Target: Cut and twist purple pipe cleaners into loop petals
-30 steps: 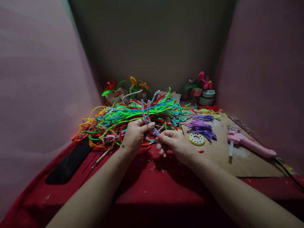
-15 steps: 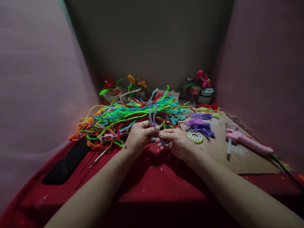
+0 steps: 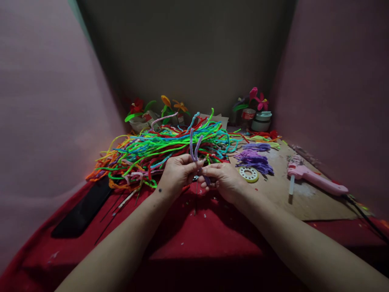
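Observation:
My left hand (image 3: pixel 178 173) and my right hand (image 3: pixel 223 180) meet over the red cloth, both pinched on a folded lilac pipe cleaner (image 3: pixel 194 149). Its two ends stick up above my left thumb, and a short part shows by my right fingers. Just behind my hands lies a big tangled heap of pipe cleaners (image 3: pixel 164 150) in green, blue, red and orange.
A red cloth (image 3: pixel 194 239) covers the table, walled on three sides. A brown board (image 3: pixel 306 198) on the right bears a pink glue gun (image 3: pixel 316 182), purple pipe cleaner pieces (image 3: pixel 255 159) and a white ring (image 3: pixel 248 174). Pipe cleaner flowers (image 3: pixel 257 97) stand at the back. A black flat object (image 3: pixel 80 213) lies left.
My hands have come closer together, and the upright ends of the lilac pipe cleaner have shifted right and shortened. The view has drifted slightly.

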A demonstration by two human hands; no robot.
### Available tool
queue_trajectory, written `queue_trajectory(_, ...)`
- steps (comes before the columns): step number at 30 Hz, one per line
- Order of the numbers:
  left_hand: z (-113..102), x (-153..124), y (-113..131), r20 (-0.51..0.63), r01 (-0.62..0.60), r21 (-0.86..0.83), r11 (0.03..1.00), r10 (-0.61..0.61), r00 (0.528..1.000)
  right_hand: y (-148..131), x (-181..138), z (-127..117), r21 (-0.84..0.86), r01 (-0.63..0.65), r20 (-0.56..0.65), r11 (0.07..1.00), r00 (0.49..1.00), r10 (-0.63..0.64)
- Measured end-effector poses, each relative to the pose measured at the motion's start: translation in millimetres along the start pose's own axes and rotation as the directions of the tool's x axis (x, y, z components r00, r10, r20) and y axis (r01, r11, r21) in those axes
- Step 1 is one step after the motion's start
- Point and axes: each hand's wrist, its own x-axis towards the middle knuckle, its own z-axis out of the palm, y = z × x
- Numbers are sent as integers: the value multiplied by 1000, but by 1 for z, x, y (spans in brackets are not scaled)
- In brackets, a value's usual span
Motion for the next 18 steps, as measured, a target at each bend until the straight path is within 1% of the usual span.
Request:
queue_trajectory(3, -1, -1, 1, -38, -27, 145, 989, 33, 999, 0, 1, -1, -8, 8, -25, 1000, 1000, -8)
queue_trajectory(4, -2, -1, 1, -33, -33, 186, 982, 40, 999, 0, 1, -1, -11, 9, -31, 1000, 999, -9)
queue_trajectory(6, -5, -1, 0, 21, -72, 259, 963, 68, 997, -2, 1, -2, -13, 10, -39, 1000, 999, -10)
queue_trajectory(7, -7, 0, 0, 64, -123, 304, 945, 108, 992, -3, 1, -3, -14, 7, -39, 1000, 999, -8)
queue_trajectory(8, -9, 0, -1, 114, -204, 358, 911, 175, 978, -4, 1, -3, -15, 4, -36, 1000, 999, -4)
queue_trajectory(9, -12, 1, -1, 169, -311, 425, 850, 263, 950, -5, 1, -4, -18, -1, -31, 1000, 1000, 0)
queue_trajectory(10, -15, 2, -2, 229, -434, 504, 747, 369, 901, -6, 1, -5, -22, -6, -26, 1000, 1000, 5)
queue_trajectory(11, -17, 3, -3, 294, -544, 578, 608, 466, 834, -7, 1, -5, -31, -13, -20, 999, 1000, 13)
queue_trajectory(12, -20, 5, -3, 362, -621, 632, 463, 532, 766, -7, 1, -6, -44, -18, -13, 999, 1000, 17)
queue_trajectory(13, -23, 6, -3, 418, -665, 662, 346, 566, 711, -8, 0, -6, -60, -19, -4, 998, 1000, 19)
queue_trajectory(14, -25, 7, -2, 461, -689, 678, 258, 580, 671, -8, 0, -7, -80, -19, 6, 997, 1000, 20)
queue_trajectory(16, -28, 7, 1, 539, -716, 688, 120, 576, 614, -9, 0, -8, -123, -20, 31, 992, 999, 24)
queue_trajectory(18, -28, 5, 3, 632, -731, 682, -42, 536, 559, -10, 0, -8, -178, -11, 51, 984, 998, 20)
